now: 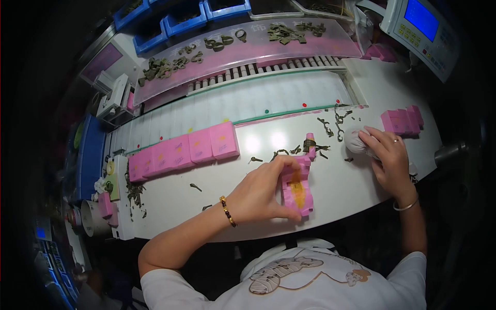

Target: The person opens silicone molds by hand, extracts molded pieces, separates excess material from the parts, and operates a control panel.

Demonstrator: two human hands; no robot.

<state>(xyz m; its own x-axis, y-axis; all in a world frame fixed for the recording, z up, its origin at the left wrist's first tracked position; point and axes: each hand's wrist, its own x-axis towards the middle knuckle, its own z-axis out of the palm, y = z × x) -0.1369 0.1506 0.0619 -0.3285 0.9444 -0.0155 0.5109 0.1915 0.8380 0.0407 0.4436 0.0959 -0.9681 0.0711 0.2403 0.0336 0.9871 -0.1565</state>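
Note:
My left hand [261, 191] grips a pink block [297, 188] with a yellow patch on its face, thumb at its lower edge and fingers at its upper edge. Just above that block stands a small pink piece [310, 146] with a dark green part around it. To the right, my right hand [385, 157] has its fingers closed on a white round bundle [356, 140] resting at the worktop. Dark green scraps [339, 124] lie above and left of the bundle.
A row of pink blocks [188, 150] lines the left of the white worktop [175, 206]. More pink blocks [402, 121] sit at the right. Behind are a roller strip [258, 68], a clear sheet with green pieces [232, 51], blue bins [186, 23] and a display unit [421, 31].

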